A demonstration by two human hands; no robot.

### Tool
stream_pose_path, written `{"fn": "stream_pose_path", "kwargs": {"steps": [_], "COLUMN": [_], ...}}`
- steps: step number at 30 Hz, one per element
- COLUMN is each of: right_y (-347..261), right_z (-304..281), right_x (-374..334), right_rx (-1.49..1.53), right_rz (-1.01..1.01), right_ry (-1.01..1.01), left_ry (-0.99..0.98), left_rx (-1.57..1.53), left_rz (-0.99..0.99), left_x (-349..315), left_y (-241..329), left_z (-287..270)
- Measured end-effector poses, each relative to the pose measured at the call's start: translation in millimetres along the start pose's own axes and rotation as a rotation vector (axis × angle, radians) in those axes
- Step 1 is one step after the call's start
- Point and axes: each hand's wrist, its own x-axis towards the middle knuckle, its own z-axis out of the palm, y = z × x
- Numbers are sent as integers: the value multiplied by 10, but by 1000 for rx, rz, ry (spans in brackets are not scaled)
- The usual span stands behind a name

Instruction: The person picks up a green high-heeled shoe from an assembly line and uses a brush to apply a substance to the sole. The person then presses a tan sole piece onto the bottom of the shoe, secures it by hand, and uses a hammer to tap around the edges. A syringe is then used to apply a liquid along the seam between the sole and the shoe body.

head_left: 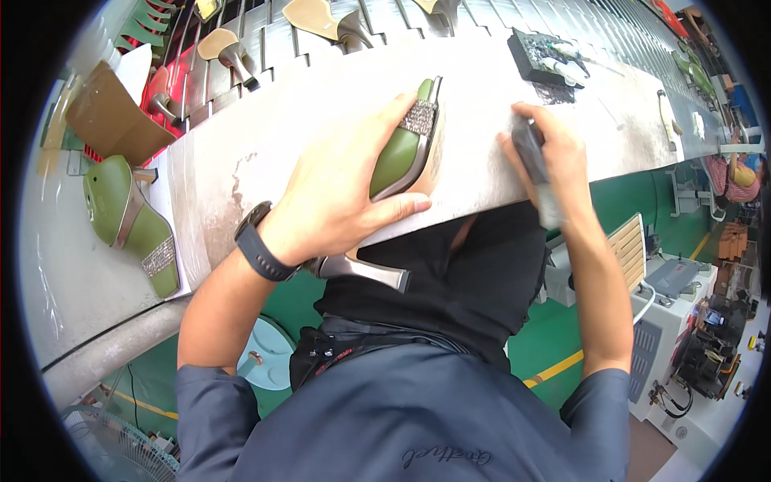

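Note:
My left hand (333, 181) is wrapped round a green high-heeled shoe (396, 165), which lies tilted on its side at the table's near edge. A glittering band crosses the shoe near its pointed toe, and its metallic heel sticks out below my wrist, past the edge. To the right, my right hand (562, 157) grips a dark-handled tool (528, 149) with a pale lower end. Motion blurs the tool, so its exact kind is unclear. It is apart from the shoe. Another green shoe (128, 209) with a glittering band lies at the far left.
Beyond the pale worktop (273, 153) runs a slatted conveyor (385, 32) carrying several heeled sole parts (317, 18). A black tray (536, 60) with tubes stands at the back right. A brown cardboard piece (120, 112) is at left, a machine (675, 297) at right.

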Motion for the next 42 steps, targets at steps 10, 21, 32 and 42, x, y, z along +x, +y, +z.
{"fn": "stream_pose_path", "kwargs": {"steps": [10,21,32,42], "right_y": [-377,-449,-415,-507], "right_z": [-147,-224,-340,-304], "right_x": [204,574,654,453], "right_rx": [1223,877,765,828], "right_rz": [161,162,-139,184], "right_ry": [-46,-339,-516,-407], "left_ry": [-132,-197,-205,-226], "left_rx": [-91,-44,-66,-63], "left_rz": [-67,-70,-83,-78], "left_x": [138,171,176,168], "left_y": [22,4,-4,-34], "left_z": [-46,-88,-91,-101]}}
